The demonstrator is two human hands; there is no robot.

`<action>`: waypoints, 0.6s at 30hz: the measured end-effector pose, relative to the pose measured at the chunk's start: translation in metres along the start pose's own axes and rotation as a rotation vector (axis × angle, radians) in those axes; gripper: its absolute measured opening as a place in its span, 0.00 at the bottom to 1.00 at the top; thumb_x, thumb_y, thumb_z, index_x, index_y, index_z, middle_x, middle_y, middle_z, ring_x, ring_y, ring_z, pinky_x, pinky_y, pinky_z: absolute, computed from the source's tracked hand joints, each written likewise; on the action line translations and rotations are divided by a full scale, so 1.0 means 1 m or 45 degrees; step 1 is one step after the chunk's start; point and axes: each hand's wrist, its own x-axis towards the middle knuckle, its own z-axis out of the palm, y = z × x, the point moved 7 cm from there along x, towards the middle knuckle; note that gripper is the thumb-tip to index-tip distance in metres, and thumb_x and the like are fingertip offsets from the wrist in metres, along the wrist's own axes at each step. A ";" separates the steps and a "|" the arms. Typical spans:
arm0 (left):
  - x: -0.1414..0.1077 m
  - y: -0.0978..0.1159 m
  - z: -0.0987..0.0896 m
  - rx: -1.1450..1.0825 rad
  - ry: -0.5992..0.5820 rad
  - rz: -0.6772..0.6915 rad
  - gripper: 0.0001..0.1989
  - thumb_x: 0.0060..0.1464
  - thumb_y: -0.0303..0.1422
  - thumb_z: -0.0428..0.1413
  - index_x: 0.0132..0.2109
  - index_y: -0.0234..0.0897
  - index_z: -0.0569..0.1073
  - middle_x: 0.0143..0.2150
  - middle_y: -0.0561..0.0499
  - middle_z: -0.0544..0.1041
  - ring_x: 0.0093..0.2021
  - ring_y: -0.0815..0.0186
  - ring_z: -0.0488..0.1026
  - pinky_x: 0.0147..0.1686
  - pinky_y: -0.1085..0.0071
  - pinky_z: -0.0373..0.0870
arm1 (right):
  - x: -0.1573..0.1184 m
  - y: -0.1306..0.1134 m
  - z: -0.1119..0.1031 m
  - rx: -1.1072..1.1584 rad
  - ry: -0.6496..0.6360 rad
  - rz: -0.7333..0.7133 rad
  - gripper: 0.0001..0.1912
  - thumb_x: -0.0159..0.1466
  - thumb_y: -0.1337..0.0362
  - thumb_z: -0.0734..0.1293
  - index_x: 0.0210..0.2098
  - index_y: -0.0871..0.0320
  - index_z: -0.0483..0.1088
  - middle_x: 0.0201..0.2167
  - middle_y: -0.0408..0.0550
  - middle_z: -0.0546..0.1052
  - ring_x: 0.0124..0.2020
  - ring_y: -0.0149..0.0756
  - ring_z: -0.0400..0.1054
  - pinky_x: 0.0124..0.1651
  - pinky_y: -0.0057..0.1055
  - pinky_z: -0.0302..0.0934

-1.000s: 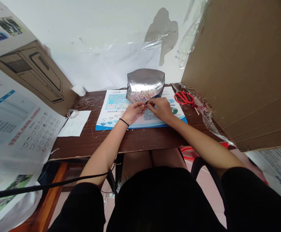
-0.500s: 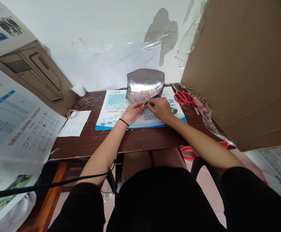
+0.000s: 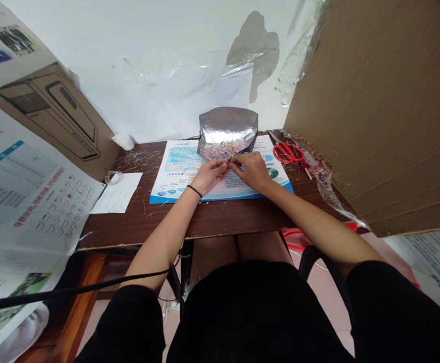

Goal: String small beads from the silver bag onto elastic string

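My left hand (image 3: 210, 175) and my right hand (image 3: 251, 170) meet fingertip to fingertip just in front of a silver pouch (image 3: 227, 121). Small pink, white and yellow beads (image 3: 223, 149) fill the pouch's open front. Thumb and index finger are pinched together on each hand, and whatever lies between them is too small to make out. Beneath both hands spreads a printed blue-and-white sheet (image 3: 182, 186). A dark band circles my left wrist.
Red-handled scissors (image 3: 288, 153) lie at the right beside crumpled clear plastic (image 3: 324, 181). On the left, a beaded bracelet (image 3: 113, 178) rests on white paper (image 3: 119, 196), near tangled clear thread (image 3: 139, 160). Cardboard panels (image 3: 371, 116) flank the brown table (image 3: 227, 222).
Hardly anything differs. Both hands stay pinched together in the same spot, with only a very slight shift of the fingers.
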 end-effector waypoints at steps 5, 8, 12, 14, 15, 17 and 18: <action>-0.001 0.000 0.000 -0.010 -0.002 0.001 0.03 0.48 0.23 0.62 0.33 0.31 0.76 0.31 0.49 0.77 0.33 0.73 0.72 0.39 0.73 0.69 | 0.000 -0.001 -0.001 0.010 -0.009 0.004 0.09 0.64 0.64 0.61 0.34 0.57 0.73 0.29 0.47 0.76 0.34 0.37 0.68 0.46 0.36 0.53; -0.001 0.000 0.001 -0.020 -0.012 -0.011 0.03 0.48 0.23 0.63 0.32 0.31 0.76 0.30 0.49 0.77 0.31 0.74 0.72 0.37 0.75 0.69 | 0.000 -0.001 0.000 0.026 -0.005 -0.001 0.09 0.65 0.64 0.61 0.35 0.57 0.73 0.29 0.47 0.77 0.34 0.37 0.69 0.46 0.36 0.53; -0.002 0.000 0.003 -0.012 -0.018 -0.017 0.03 0.48 0.23 0.62 0.33 0.30 0.77 0.30 0.49 0.77 0.31 0.75 0.71 0.37 0.75 0.68 | 0.000 -0.001 0.000 0.049 -0.005 -0.012 0.09 0.65 0.64 0.62 0.35 0.57 0.73 0.30 0.46 0.77 0.34 0.37 0.69 0.47 0.36 0.54; -0.002 0.000 0.003 -0.002 -0.020 -0.019 0.02 0.49 0.23 0.62 0.33 0.30 0.78 0.30 0.49 0.77 0.30 0.75 0.71 0.37 0.75 0.68 | 0.000 -0.001 0.000 0.050 0.001 -0.014 0.09 0.65 0.64 0.62 0.35 0.57 0.74 0.30 0.47 0.77 0.34 0.37 0.69 0.46 0.36 0.54; -0.002 0.000 0.003 0.001 -0.018 -0.022 0.02 0.49 0.23 0.62 0.33 0.30 0.78 0.30 0.49 0.77 0.30 0.75 0.71 0.37 0.75 0.68 | 0.000 -0.001 0.000 0.049 0.004 -0.013 0.09 0.65 0.63 0.62 0.35 0.57 0.74 0.30 0.47 0.77 0.34 0.37 0.69 0.46 0.36 0.54; -0.002 0.000 0.003 0.007 -0.010 -0.026 0.01 0.49 0.24 0.62 0.33 0.30 0.78 0.30 0.49 0.76 0.30 0.75 0.71 0.36 0.75 0.68 | 0.000 0.000 0.001 0.048 0.002 -0.010 0.09 0.65 0.63 0.62 0.36 0.57 0.74 0.30 0.47 0.77 0.34 0.37 0.69 0.46 0.36 0.54; -0.002 0.001 0.003 0.011 -0.006 -0.025 0.01 0.50 0.24 0.62 0.32 0.29 0.78 0.30 0.48 0.76 0.30 0.75 0.71 0.36 0.75 0.68 | 0.000 0.000 0.001 0.048 0.001 -0.009 0.09 0.65 0.63 0.62 0.36 0.57 0.74 0.30 0.47 0.77 0.34 0.37 0.69 0.46 0.36 0.54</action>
